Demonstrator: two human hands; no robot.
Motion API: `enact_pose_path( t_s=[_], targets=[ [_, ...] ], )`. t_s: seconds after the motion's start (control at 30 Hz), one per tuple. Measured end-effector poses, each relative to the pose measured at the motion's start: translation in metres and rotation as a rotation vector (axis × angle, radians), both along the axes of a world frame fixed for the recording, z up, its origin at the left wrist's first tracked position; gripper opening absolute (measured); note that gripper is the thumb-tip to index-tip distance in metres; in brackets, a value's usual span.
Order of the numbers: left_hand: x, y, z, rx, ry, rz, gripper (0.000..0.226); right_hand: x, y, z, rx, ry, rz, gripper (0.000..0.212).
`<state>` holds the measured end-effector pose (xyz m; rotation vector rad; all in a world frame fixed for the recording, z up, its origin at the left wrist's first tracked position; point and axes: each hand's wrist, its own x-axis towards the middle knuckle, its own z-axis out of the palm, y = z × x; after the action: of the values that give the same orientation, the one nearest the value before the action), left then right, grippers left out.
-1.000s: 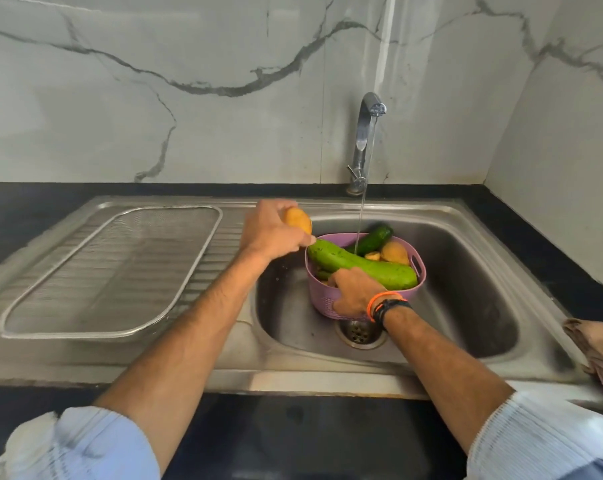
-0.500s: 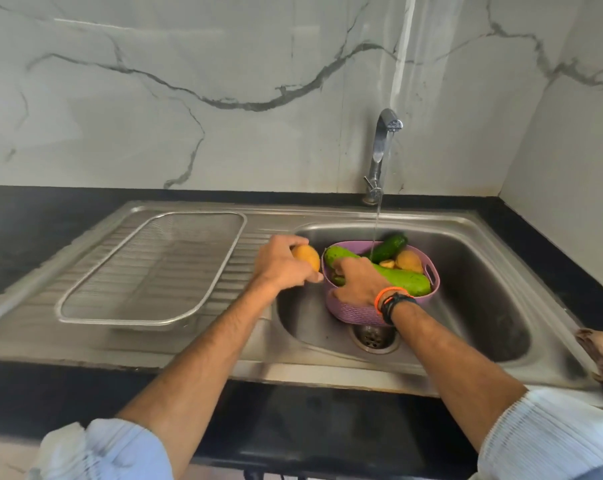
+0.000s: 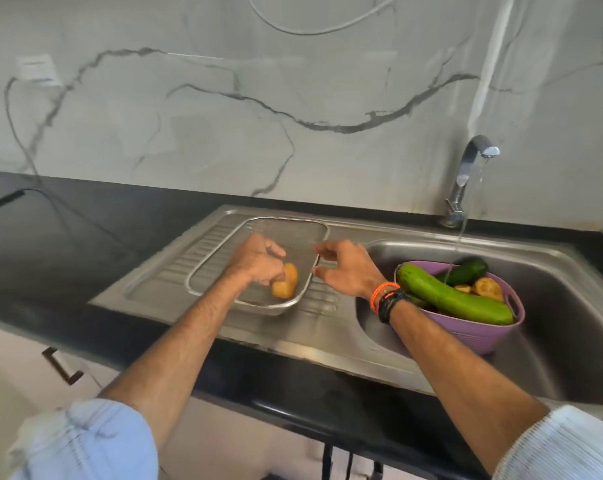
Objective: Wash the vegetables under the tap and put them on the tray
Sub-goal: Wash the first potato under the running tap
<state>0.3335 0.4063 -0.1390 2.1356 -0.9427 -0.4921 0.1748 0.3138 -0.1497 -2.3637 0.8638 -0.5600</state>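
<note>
Setting our yellow-brown potato (image 3: 285,280) into the steel mesh tray (image 3: 203,268), carried over from the tap.
Left hand (image 3: 258,263) still grips it; right hand (image 3: 348,268), relaxed and empty, has left the purple plastic basket (image 3: 473,336).

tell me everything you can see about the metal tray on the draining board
The tray is a shallow rectangular basket of fine wire mesh with a rounded steel rim, lying flat on the ribbed draining board left of the sink. One potato lies inside, gripped by the left hand; the right hand touches its near-right rim.
</note>
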Motion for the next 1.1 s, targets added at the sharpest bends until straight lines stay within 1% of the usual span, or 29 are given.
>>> enact_pose_path(
  t_s=[0.07, 0.1, 0.23, 0.33, 0.43, 0.57, 0.77, 0.9, 1.0, 1.1],
  targets=[
    [0.005, 0.005, -0.007, 0.008, -0.045, -0.018, 0.031, 0.002, 0.004, -0.003, 0.003, 0.023, 0.003, 0.046],
    [0.004, 0.006, -0.008, 0.014, -0.04, -0.032, 0.03, 0.003, 0.005, -0.004, 0.005, 0.028, 0.003, 0.046],
    [0.007, 0.007, -0.014, 0.089, -0.04, -0.109, 0.035, 0.004, 0.01, -0.006, -0.018, 0.046, 0.008, 0.044],
    [0.01, 0.009, -0.023, 0.097, -0.05, -0.108, 0.038, 0.003, 0.01, -0.007, -0.018, 0.039, 0.013, 0.043],
    [0.008, 0.01, -0.027, 0.076, -0.04, -0.084, 0.043, 0.001, 0.008, -0.01, 0.022, -0.005, 0.0, 0.038],
    [0.002, 0.009, -0.022, 0.048, -0.067, -0.064, 0.054, -0.007, 0.006, -0.012, 0.047, -0.117, -0.043, 0.033],
    [-0.025, -0.011, -0.001, -0.145, -0.17, -0.069, 0.045, -0.039, -0.014, -0.009, 0.012, -0.136, -0.112, 0.028],
    [-0.058, -0.044, -0.002, -0.264, -0.121, -0.119, 0.038, -0.077, -0.037, -0.009, 0.031, -0.139, -0.176, 0.027],
    [-0.085, -0.07, -0.012, -0.237, -0.092, -0.194, 0.036, -0.107, -0.056, -0.011, 0.025, -0.129, -0.254, 0.025],
    [-0.111, -0.096, -0.029, -0.176, -0.056, -0.263, 0.037, -0.138, -0.074, -0.017, 0.069, -0.114, -0.333, 0.026]
  ],
)
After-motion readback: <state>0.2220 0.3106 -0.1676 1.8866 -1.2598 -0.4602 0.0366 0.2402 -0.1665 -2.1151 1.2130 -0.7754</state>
